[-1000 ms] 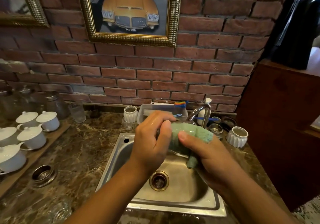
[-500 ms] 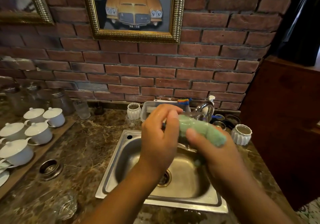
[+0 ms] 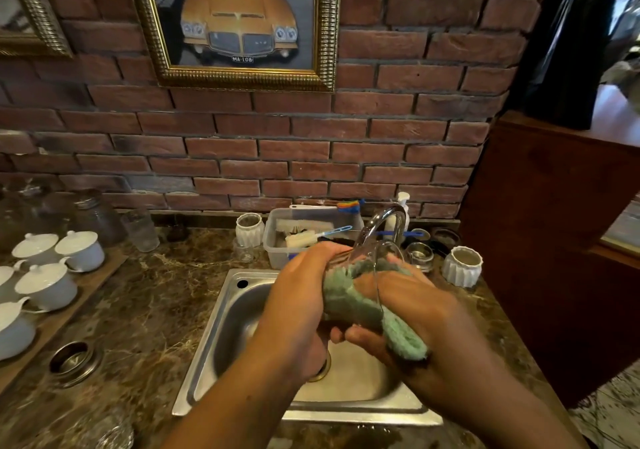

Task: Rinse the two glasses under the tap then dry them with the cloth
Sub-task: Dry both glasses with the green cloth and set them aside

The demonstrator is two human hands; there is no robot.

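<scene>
our left hand point(image 3: 304, 296) curls round the far end of a clear glass point(image 3: 379, 258) and grips it. our right hand point(image 3: 415, 306) clutches a green cloth point(image 3: 346, 303) bunched against the glass, and part of it seems pushed in at the mouth, though blur keeps us from being sure. both are held up over the steel sink point(image 3: 221, 327), just in front of the curved tap point(image 3: 384, 221), from which we see no water falling. we judge this to be the drying stage for this glass, so its rinse looks done. what is left is to finish wiping it, set it down and deal with the other glass. which one that is we cannot tell: a ribbed tumbler point(image 3: 140, 230) stands upright at the back of the marble counter point(image 3: 145, 310), and a blurred glass object point(image 3: 104, 428) sits near the bottom left edge. beyond the sink a plastic tub point(image 3: 272, 244) holds a white brush point(image 3: 301, 239) with a blue handle and other scrubbing things. a white ribbed pot point(image 3: 249, 230) stands just left of the tub and a second ribbed pot point(image 3: 462, 266) right of the tap; what they hold is hidden. a small steel cup point(image 3: 419, 256) sits between the tap and that pot. at far left, lidded white cups point(image 3: 45, 285) rest on a wooden tray point(image 3: 100, 275), with glass jars point(image 3: 93, 216) behind.
</scene>
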